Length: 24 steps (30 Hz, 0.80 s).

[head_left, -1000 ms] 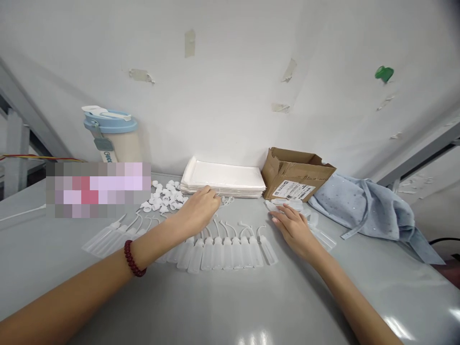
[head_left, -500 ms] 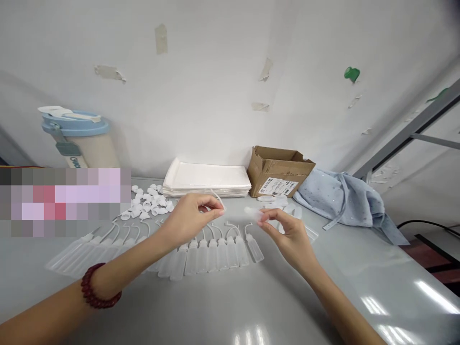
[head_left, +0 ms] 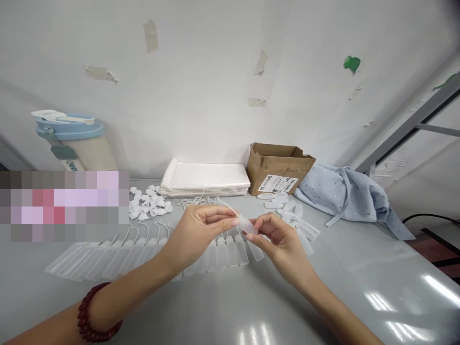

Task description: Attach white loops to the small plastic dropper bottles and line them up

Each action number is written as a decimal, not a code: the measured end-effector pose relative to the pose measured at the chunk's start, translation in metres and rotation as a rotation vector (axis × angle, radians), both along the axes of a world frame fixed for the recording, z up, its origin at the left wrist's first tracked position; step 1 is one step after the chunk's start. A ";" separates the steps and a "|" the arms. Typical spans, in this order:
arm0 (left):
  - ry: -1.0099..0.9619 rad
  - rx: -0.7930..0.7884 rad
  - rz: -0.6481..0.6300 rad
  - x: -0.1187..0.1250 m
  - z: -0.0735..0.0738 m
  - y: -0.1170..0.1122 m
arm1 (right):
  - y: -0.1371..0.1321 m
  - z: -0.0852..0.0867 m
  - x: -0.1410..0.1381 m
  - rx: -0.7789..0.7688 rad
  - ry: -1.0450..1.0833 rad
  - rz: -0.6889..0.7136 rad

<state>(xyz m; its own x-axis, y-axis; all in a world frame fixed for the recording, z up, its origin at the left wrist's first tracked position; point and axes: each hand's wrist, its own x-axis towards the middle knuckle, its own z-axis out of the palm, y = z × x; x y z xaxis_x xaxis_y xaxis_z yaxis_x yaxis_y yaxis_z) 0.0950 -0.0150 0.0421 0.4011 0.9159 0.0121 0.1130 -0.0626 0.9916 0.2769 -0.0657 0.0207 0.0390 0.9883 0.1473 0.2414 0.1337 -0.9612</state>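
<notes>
Between both hands is a small translucent plastic bottle, tilted, its body partly hidden by my right hand, whose thumb and fingers are closed around it. My left hand pinches a thin white tube where it meets the bottle's top; whether tube and bottle are joined is hidden by the fingertips. Below them lies a row of translucent bottles with curved thin tubes on top, partly covered by my left arm. Loose bottles lie to the right of my right hand.
A pile of white caps and loose thin tubes lie behind my left hand. Further back are a stack of white envelopes, an open cardboard box and blue cloth. A blue-lidded tumbler stands back left.
My hands have come together. The bottle in my right hand has moved left and down to meet the end of the tube in my left hand. The view has shifted slightly.
</notes>
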 end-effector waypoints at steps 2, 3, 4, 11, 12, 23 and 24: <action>0.018 0.012 -0.003 0.000 0.001 -0.001 | -0.001 -0.001 0.000 0.041 -0.038 -0.011; 0.025 0.023 0.001 0.000 0.002 -0.001 | -0.001 -0.001 0.000 0.059 -0.068 -0.019; 0.031 0.036 0.010 0.001 0.002 -0.002 | -0.001 -0.002 0.000 0.072 -0.103 -0.029; -0.008 0.056 0.023 0.002 0.001 -0.005 | -0.008 -0.007 -0.006 0.179 -0.284 -0.018; -0.009 0.061 0.005 0.002 0.001 -0.005 | -0.009 -0.008 -0.007 0.211 -0.313 -0.005; 0.083 0.274 -0.032 0.004 0.006 -0.014 | -0.014 -0.011 -0.008 0.392 -0.495 0.051; 0.111 0.332 -0.007 0.004 0.005 -0.015 | -0.014 -0.011 -0.008 0.379 -0.491 0.045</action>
<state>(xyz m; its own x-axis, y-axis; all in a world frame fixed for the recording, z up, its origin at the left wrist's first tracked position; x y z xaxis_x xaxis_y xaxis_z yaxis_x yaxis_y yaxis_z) 0.0993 -0.0303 0.0471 0.4232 0.8663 0.2652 0.2176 -0.3813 0.8985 0.2689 -0.0801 0.0100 -0.1630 0.8627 0.4787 0.6297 0.4645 -0.6227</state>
